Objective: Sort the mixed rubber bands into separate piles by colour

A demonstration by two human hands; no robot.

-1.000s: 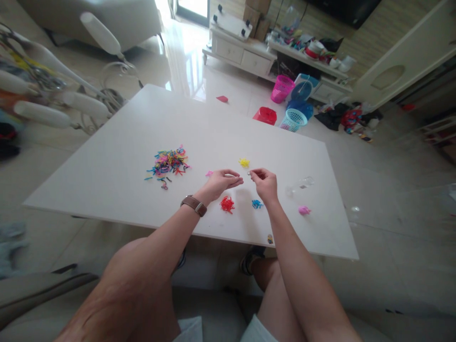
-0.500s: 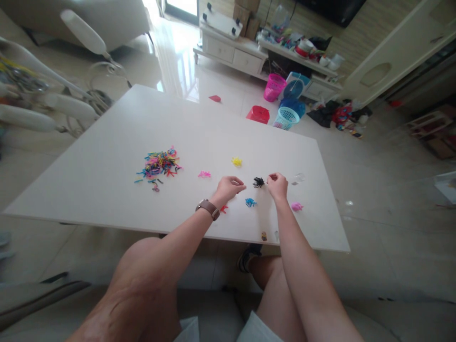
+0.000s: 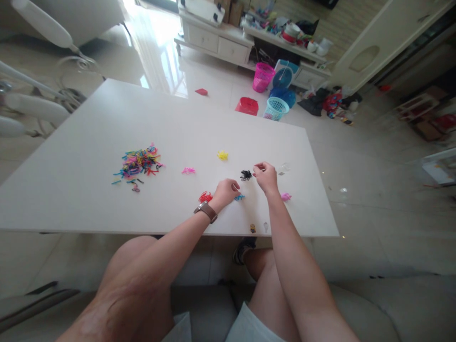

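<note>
Right hand (image 3: 266, 179): fingertips drawn together at the right side of the black pile (image 3: 246, 175); whether they pinch a piece is too small to tell.
Left hand (image 3: 227, 193): fingers curled, partly covering the blue pile (image 3: 240, 197); I cannot tell if anything is held.
Step in hand: seemingly fingertip work at the black pile, towards the table's right edge.
Next move: calls, I judge, for a fine pinch and a wrist kept clear of neighbouring piles.
Red pile (image 3: 205, 196): just beside the left wrist, nearer the near edge.
Yellow and pink piles: yellow (image 3: 223, 156) towards the far edge, pink (image 3: 188, 170) left of it.
Mixed heap (image 3: 137, 162): well apart, in the left half of the white table (image 3: 171, 118).
Lilac lump (image 3: 286, 196): near the right edge.
Minion-like figure (image 3: 252, 228): at the near edge.
</note>
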